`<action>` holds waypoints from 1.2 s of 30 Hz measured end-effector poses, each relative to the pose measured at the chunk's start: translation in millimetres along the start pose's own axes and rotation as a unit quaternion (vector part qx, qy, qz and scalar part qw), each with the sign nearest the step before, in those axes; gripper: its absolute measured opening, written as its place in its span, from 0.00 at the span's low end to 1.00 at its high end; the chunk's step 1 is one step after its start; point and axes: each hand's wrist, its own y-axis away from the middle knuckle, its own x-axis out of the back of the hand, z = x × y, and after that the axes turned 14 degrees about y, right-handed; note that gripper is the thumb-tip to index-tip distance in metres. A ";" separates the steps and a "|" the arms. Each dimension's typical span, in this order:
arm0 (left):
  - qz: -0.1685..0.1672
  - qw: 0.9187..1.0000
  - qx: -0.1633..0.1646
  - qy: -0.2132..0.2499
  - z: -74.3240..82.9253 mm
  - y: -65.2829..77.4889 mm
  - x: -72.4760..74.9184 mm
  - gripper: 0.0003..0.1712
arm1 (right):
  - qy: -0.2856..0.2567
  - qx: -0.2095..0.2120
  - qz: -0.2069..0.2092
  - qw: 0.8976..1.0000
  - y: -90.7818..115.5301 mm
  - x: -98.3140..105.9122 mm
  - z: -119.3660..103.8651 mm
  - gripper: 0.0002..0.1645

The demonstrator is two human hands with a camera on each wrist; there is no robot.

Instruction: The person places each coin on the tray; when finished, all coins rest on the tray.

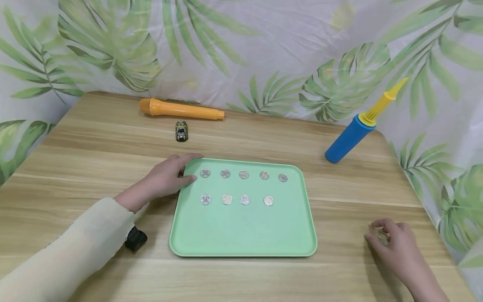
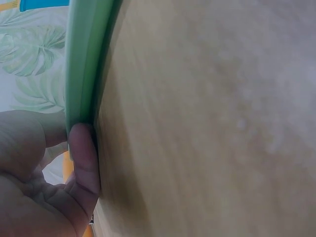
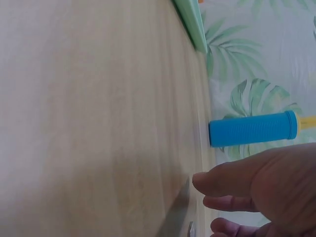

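A light green tray (image 1: pixel 241 235) lies on the table, bearing two rows of silver coins (image 1: pixel 245 199), with five in the back row and four in front of them. My left hand (image 1: pixel 164 178) grips the tray's back left corner; in the left wrist view, a finger (image 2: pixel 84 153) presses along the outside of its rim. Over at the right side of the table, my right hand (image 1: pixel 398 247) hovers with thumb and fingers apart around a coin (image 1: pixel 383 239). A sliver of that coin (image 3: pixel 191 229) shows at the bottom of the right wrist view.
Behind the tray lie an orange toy microphone (image 1: pixel 183 110) and a small toy car (image 1: pixel 181 131). A blue and yellow hand pump (image 1: pixel 349 138) stands at the back right. Leaf-patterned cloth (image 1: pixel 264 54) hangs behind the wooden table (image 1: pixel 264 279).
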 end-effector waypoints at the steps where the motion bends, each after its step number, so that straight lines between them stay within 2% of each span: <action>1: 0.000 1.000 0.001 0.000 -0.1 -0.1 -0.2 0.37 | 0.005 -0.005 -0.002 1.000 1.0 -0.9 1.8 0.20; 9: 0.003 1.000 -0.007 -0.002 0.6 -0.3 -0.1 0.36 | -0.015 -0.013 -0.027 0.999 4.9 -6.7 13.0 0.19; 22: 0.003 1.000 -0.006 0.003 0.6 0.5 -0.2 0.36 | -0.020 -0.012 0.014 1.000 9.3 -9.5 14.2 0.12; 27: 0.003 1.000 -0.006 0.002 2.4 0.8 0.6 0.36 | -0.025 -0.018 -0.012 0.999 7.4 -7.8 17.6 0.15; 33: 0.004 1.000 -0.003 0.004 2.6 2.7 -0.6 0.36 | -0.034 0.000 0.005 0.999 5.3 -8.3 20.1 0.11; 36: 0.005 1.000 -0.005 0.002 3.6 2.2 -0.5 0.36 | -0.039 -0.007 -0.003 0.999 4.6 -8.1 21.7 0.11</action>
